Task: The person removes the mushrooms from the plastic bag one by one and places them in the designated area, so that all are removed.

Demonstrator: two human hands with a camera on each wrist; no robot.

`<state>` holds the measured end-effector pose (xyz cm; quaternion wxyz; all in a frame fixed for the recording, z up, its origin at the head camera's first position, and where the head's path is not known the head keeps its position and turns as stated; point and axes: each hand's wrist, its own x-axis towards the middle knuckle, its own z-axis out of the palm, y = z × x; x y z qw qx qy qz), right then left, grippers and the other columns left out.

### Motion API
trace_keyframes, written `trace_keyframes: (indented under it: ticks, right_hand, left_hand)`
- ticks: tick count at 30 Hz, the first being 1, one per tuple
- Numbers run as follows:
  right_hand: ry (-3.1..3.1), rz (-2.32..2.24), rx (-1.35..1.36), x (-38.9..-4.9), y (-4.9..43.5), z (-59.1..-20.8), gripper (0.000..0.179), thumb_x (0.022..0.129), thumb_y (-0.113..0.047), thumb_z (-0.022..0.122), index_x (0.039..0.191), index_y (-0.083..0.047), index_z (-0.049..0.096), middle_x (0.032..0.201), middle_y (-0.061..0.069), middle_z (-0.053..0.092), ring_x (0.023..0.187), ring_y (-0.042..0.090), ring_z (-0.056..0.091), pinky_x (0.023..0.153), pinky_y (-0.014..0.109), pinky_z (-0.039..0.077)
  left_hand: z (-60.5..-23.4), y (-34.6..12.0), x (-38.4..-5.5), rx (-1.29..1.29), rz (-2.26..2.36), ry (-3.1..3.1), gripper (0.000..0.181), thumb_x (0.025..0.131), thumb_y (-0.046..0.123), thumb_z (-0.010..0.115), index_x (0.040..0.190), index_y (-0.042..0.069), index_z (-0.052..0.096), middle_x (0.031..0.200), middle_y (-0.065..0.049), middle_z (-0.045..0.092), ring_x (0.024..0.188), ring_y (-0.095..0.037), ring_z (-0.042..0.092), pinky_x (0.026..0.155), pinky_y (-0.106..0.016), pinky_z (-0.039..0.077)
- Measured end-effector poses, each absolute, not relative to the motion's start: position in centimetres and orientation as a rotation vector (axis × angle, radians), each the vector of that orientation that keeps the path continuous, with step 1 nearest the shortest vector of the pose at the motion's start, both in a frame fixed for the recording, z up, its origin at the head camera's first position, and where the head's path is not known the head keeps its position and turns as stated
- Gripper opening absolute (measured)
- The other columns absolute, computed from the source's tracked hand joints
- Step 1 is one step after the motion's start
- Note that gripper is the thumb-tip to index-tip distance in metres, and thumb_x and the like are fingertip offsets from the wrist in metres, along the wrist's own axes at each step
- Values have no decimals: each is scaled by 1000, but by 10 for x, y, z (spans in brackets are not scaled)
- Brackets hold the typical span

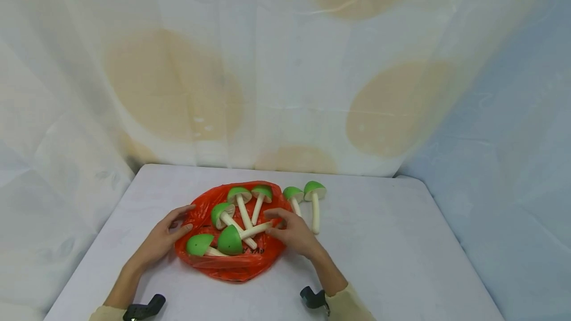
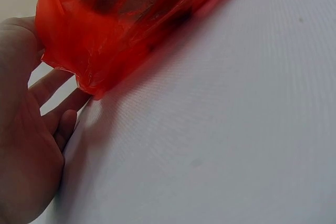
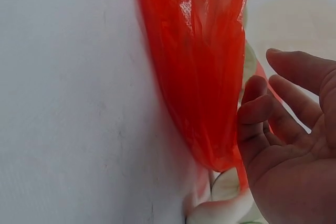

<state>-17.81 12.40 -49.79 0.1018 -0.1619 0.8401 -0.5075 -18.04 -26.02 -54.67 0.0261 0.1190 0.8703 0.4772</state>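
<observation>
A red plastic bag [image 1: 236, 274] lies spread on the table with its mouth facing up. Several toy mushrooms with green caps and pale stems lie in it, one green-capped mushroom [image 1: 229, 240] pointing its stem right. My left hand [image 1: 158, 241] grips the bag's left rim; in the left wrist view, red film [image 2: 100, 40] covers its fingertips. Over the bag's right side is my right hand [image 1: 296, 234], thumb and forefinger spread around that mushroom's stem end. In the right wrist view, its thumb [image 3: 294, 65] is apart from the bent fingers, beside the bag's wall [image 3: 199, 66].
Two more mushrooms lie on the white table [image 1: 379, 251] behind the right hand: a left one [image 1: 293, 194] against the bag and a right one [image 1: 315, 207]. A patterned curtain [image 1: 290, 88] hangs behind the table. Black wrist cameras sit at both cuffs.
</observation>
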Motion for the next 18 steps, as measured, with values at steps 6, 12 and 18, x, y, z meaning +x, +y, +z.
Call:
trace_keyframes:
  ticks: [6, 12, 18]
  right_hand:
    - [2469, -1486, -474, -180, 118, -498, 35, 94, -22, 70, 128, -15, 66, 114, 9, 67, 87, 21, 57, 68, 27, 52]
    - [2429, -1518, -463, -180, 111, -490, 37, 94, -24, 70, 130, -18, 66, 108, 9, 66, 90, 22, 58, 70, 28, 54]
    - [2441, -1531, -500, -183, 106, -489, 39, 94, -24, 71, 132, -15, 65, 120, 11, 67, 93, 23, 61, 73, 27, 55]
  left_hand:
    - [-544, -259, -178, 368, 1491, 2680, 54, 99, 36, 64, 149, 26, 46, 152, -6, 46, 135, -28, 45, 100, -13, 35]
    - [-546, -260, -178, 363, 1465, 2705, 54, 99, 39, 63, 149, 25, 46, 152, -7, 46, 134, -28, 46, 101, -13, 36]
    - [-548, -261, -180, 367, 1452, 2721, 55, 100, 40, 62, 149, 23, 46, 150, -8, 47, 133, -29, 45, 101, -15, 35]
